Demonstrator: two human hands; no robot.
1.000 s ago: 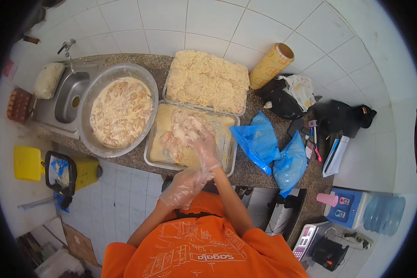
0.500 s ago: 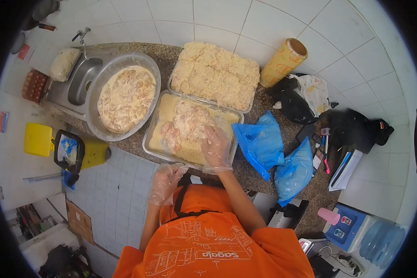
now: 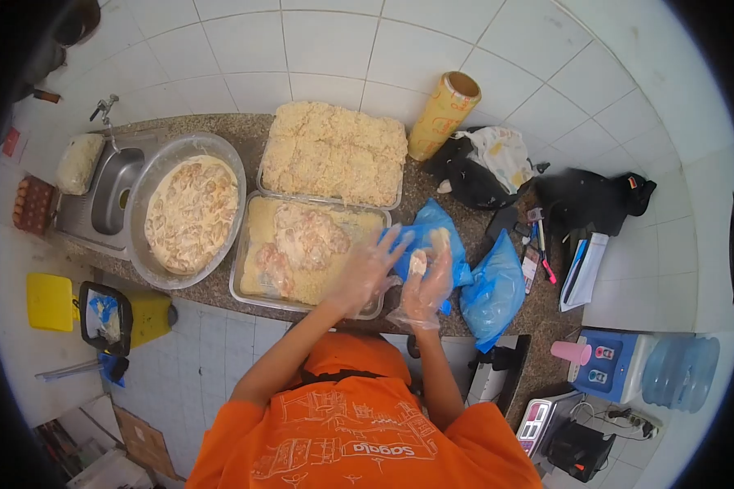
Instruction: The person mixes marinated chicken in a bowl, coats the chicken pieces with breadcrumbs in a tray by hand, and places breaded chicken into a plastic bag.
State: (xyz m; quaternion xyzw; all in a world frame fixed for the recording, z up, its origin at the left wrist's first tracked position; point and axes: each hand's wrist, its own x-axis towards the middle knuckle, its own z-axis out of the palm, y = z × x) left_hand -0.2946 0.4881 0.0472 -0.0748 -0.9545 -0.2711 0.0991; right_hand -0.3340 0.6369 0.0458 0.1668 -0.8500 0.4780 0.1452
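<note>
My left hand [image 3: 365, 273], in a clear plastic glove, is over the right part of the lower tray [image 3: 235, 281], its fingers spread and holding nothing. Beside it on the right, my right hand [image 3: 424, 285] is also gloved, its fingers apart and pointing up, with pale coating stuck on the fingertips. In the lower tray, pinkish coated meat pieces [image 3: 310, 236] lie on yellowish crumbs [image 3: 261, 220]. A blue plastic bag [image 3: 436, 220] is partly hidden behind my right hand. A second tray above is heaped with crumbed pieces [image 3: 334, 151].
A large basin of battered pieces [image 3: 192, 216] stands left, beside a sink [image 3: 118, 191]. To the right are a wrap roll [image 3: 444, 118], a full blue bag [image 3: 495, 289], black bags [image 3: 473, 175], papers [image 3: 585, 273] and a water dispenser [image 3: 607, 367]. A bin [image 3: 106, 318] stands lower left.
My left hand has moved up and right from the counter's front edge to over the tray. My right hand has left the meat and moved right, in front of the blue bag. The view has shifted.
</note>
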